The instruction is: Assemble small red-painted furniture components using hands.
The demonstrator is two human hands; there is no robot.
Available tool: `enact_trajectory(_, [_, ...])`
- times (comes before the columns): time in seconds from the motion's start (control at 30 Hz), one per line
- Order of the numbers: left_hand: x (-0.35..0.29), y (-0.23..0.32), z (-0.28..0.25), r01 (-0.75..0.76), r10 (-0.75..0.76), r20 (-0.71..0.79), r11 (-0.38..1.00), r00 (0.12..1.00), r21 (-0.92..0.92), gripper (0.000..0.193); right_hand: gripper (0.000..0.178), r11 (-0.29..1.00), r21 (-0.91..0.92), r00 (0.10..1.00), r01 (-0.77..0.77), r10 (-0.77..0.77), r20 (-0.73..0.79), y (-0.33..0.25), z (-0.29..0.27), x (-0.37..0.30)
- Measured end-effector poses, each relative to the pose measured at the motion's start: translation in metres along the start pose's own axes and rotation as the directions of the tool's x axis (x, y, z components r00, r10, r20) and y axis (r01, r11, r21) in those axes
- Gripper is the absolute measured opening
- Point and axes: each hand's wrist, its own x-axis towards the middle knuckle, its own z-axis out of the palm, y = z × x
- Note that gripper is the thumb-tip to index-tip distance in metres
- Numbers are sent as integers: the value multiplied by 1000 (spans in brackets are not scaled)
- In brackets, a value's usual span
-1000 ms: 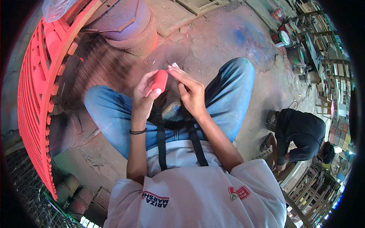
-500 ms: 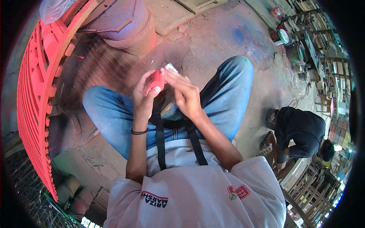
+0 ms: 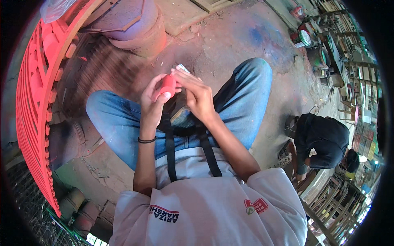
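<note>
My left hand [image 3: 154, 98] is wrapped round a small red cylinder-like piece [image 3: 168, 85], thumb along its near end. My right hand [image 3: 196, 93] is beside it, fingers pressed together and reaching across the piece's far right side. Past the right fingertips sticks out a small whitish piece [image 3: 183, 68], too small to tell what kind. Both hands are above my crossed legs, in front of my lap. The fingers hide part of the red piece.
A red slatted rack [image 3: 35, 123] with red cylinder-like pieces stands close on my left. Ahead of it is a large paint-dusted bucket [image 3: 141, 33]. At the right a person in dark clothes [image 3: 322, 139] bends low. Paint cans [image 3: 301, 39] and stacked wood line the far right.
My right fingers shift slightly along the red piece, and the whitish piece moves a little with them. My left hand keeps its hold on the red piece.
</note>
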Motion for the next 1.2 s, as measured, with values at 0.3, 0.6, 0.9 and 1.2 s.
enact_trajectory(0.3, [-3, -11, -13, -20, 20, -89, 1000, 996, -6, 60, 49, 1000, 23, 999, 16, -17, 51, -12, 1, -2])
enact_trajectory(0.6, [1, -8, -12, -18, 18, -98, 1000, 995, 8, 59, 49, 999, -22, 993, 33, -30, 118, -19, -3, -2])
enact_trajectory(0.9, [-5, -8, -17, 1, 1, -83, 1000, 997, 19, 60, 46, 993, 114, 991, 43, -57, 121, -23, -3, -4])
enact_trajectory(1.2, [-2, -6, -11, 50, -47, -55, 997, 997, 58, 61, 46, 994, 103, 987, 37, -53, 151, -16, -9, -4])
